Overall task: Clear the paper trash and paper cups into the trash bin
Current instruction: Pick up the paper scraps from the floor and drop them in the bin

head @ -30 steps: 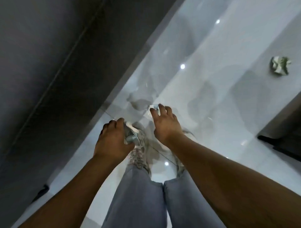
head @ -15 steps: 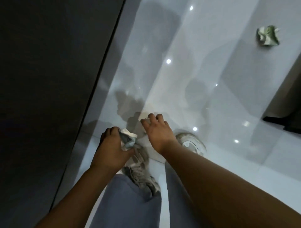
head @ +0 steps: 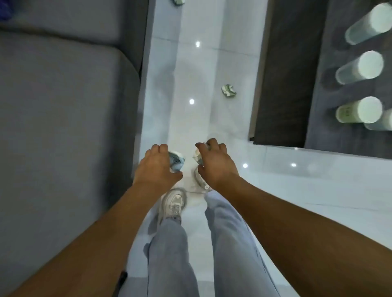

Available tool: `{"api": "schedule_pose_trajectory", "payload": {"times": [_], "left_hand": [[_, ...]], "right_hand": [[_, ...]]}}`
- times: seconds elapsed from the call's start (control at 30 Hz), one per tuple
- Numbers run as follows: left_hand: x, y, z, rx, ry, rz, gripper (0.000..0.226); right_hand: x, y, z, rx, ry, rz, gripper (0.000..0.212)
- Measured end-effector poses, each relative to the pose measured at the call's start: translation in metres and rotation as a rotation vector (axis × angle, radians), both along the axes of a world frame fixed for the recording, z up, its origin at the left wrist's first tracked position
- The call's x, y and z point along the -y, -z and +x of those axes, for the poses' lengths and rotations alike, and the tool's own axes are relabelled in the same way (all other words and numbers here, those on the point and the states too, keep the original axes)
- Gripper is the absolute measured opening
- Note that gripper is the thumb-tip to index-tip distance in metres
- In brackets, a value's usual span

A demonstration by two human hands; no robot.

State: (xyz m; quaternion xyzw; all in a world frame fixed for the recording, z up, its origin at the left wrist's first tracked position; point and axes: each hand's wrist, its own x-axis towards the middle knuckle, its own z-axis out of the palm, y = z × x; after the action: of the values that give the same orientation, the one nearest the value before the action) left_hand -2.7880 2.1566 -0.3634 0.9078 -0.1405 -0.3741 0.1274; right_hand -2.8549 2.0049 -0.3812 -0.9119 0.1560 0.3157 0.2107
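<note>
Now paper wads in both hands.

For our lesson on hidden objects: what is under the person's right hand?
Under the right hand a crumpled paper ball shows at the fingers, and a pale sneaker below on the white floor. The hand covers most of both.

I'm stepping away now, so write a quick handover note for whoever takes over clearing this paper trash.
Left hand grips one crumpled paper ball; right hand grips another paper wad.
A third paper wad lies on the floor ahead, and a fourth at the top edge.
Paper cups stand on the table to the right.
No trash bin in view.
Left: bin both wads, then the rest.
</note>
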Motion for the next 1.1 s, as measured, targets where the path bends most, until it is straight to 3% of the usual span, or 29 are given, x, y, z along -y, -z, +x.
{"api": "schedule_pose_trajectory", "payload": {"times": [0.27, 0.57, 0.83, 1.1], "left_hand": [[0.03, -0.148, -0.018, 0.056, 0.218, -0.073, 0.069], [0.067, -0.234, -0.075, 0.06, 0.449, -0.011, 0.064], [0.215, -0.269, -0.189, 0.024, 0.692, -0.063, 0.065], [0.398, -0.277, -0.338, 0.007, 0.863, -0.131, 0.081]], "right_hand": [[-0.001, -0.154, -0.055, 0.041, 0.365, 0.033, 0.059], [0.031, -0.242, -0.161, 0.108, 0.682, 0.002, 0.059], [0.124, -0.279, -0.29, 0.155, 0.98, 0.015, 0.057], [0.262, -0.302, -0.453, 0.12, 1.166, -0.057, 0.058]]}}
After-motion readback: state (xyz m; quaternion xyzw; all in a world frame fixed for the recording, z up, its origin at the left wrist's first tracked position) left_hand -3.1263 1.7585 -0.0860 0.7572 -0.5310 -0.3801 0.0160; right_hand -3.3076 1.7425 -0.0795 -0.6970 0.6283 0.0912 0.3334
